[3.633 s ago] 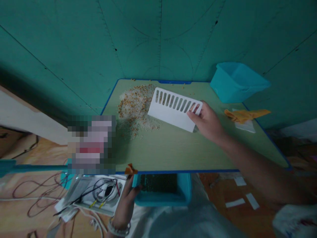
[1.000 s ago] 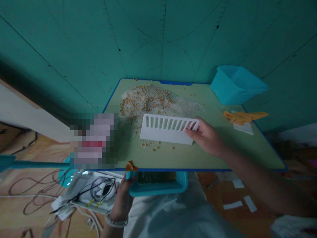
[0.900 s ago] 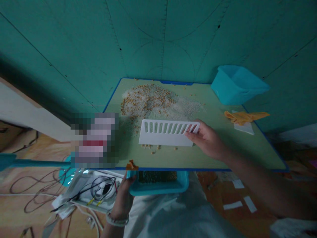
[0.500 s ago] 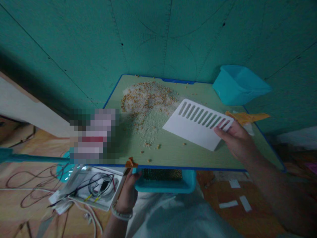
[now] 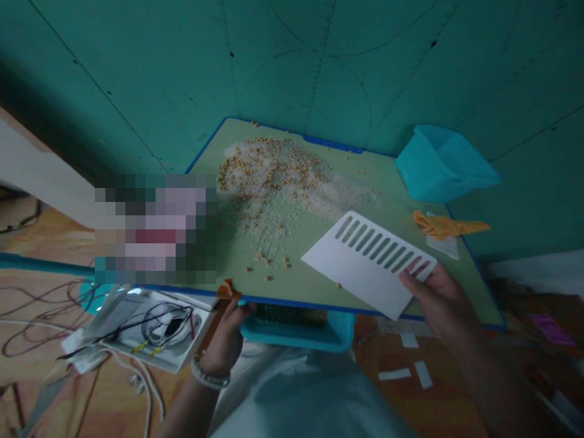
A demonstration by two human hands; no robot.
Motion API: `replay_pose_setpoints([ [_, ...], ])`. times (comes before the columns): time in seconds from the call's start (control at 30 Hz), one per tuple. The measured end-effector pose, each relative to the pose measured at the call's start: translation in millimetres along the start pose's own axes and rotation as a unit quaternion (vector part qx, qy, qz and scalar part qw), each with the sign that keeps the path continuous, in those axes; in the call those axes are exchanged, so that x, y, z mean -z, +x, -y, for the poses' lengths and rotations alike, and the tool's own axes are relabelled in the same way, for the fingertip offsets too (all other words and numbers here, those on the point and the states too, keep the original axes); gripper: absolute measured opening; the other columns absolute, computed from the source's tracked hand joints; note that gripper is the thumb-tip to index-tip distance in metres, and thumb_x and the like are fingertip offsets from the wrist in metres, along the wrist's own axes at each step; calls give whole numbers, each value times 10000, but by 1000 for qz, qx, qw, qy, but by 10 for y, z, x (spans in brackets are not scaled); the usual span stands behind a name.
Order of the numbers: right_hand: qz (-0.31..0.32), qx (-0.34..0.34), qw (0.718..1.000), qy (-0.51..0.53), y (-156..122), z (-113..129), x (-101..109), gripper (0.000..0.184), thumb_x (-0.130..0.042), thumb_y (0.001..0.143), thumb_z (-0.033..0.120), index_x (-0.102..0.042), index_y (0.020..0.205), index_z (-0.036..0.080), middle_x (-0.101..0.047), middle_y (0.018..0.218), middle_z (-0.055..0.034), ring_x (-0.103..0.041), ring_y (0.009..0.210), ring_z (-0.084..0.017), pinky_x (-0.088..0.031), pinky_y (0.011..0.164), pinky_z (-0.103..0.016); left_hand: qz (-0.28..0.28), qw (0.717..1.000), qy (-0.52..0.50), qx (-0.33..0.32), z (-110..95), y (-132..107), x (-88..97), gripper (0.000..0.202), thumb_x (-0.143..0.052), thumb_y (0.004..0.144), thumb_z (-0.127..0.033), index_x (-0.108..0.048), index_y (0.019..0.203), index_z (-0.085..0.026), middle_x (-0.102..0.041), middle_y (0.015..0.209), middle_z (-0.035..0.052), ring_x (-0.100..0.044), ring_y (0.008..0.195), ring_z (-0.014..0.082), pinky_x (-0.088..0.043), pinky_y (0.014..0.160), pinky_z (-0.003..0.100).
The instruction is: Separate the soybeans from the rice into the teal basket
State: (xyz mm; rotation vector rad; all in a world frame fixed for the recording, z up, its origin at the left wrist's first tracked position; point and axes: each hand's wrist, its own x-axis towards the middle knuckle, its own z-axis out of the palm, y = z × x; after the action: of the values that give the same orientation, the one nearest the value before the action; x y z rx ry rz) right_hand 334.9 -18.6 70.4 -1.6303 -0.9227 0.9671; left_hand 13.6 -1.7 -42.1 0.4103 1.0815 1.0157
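Observation:
My right hand [image 5: 444, 304] grips a white flat plastic scraper [image 5: 353, 277] with a row of slots, its thumb on top near the slotted end. The scraper is over the near right part of the low table [image 5: 410, 207]. Beyond its left corner a mixed pile of white rice grains and yellow soybeans [image 5: 274, 170] spreads over the tabletop. Below the table's front edge, my left hand [image 5: 225, 340] is closed on the left end of a teal tray [image 5: 296, 337]. Dark grains and yellowish ones lie in the tray, partly hidden by the table edge.
A teal square bin [image 5: 447, 167] stands at the back right, with an orange cloth [image 5: 451, 226] in front. A blurred-out pinkish item [image 5: 168, 225] is at the left. A white box of cables [image 5: 150, 328] sits on the floor, and a green wall [image 5: 283, 61] rises behind.
My right hand has drawn the scraper back toward the near table edge, uncovering more rice on the pile's right. My left hand still holds the tray. The view has shifted slightly.

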Motion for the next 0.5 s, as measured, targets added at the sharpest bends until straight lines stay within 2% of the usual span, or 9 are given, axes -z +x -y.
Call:
replay_pose_setpoints([
  [0.13, 64, -36, 997, 14, -177, 23, -131, 346, -725, 753, 405, -595, 1036, 254, -743, 1029, -56, -695, 942, -229, -550, 826, -365, 25, 1000, -8, 6, -28, -3, -17, 348, -800, 600, -354, -772, 931, -251, -776, 969, 25, -605, 1102, 336, -446, 944, 438],
  [0.3, 80, -76, 994, 1, -387, 116, -248, 302, -662, 814, 376, -561, 1076, 266, -750, 1011, -55, -709, 884, -205, -555, 818, -356, 31, 1000, 6, -2, -12, 4, -17, 294, -783, 609, -356, -770, 881, -244, -776, 906, 25, -647, 985, 324, -477, 874, 428],
  [0.4, 92, -72, 993, -4, -381, 158, -239, 310, -664, 809, 368, -566, 1083, 261, -743, 1045, -56, -699, 944, -214, -533, 878, -375, 13, 1000, 24, 6, -25, -3, -16, 286, -785, 590, -365, -765, 839, -227, -771, 860, 37, -655, 943, 339, -493, 824, 434],
  [0.5, 74, -35, 997, -7, -242, 184, -198, 293, -671, 802, 357, -580, 1062, 259, -742, 1045, -52, -679, 1016, -229, -513, 919, -392, 0, 1000, 10, -10, -87, -21, -35, 311, -786, 579, -345, -757, 860, -217, -767, 931, 47, -627, 1033, 353, -485, 863, 434],
])
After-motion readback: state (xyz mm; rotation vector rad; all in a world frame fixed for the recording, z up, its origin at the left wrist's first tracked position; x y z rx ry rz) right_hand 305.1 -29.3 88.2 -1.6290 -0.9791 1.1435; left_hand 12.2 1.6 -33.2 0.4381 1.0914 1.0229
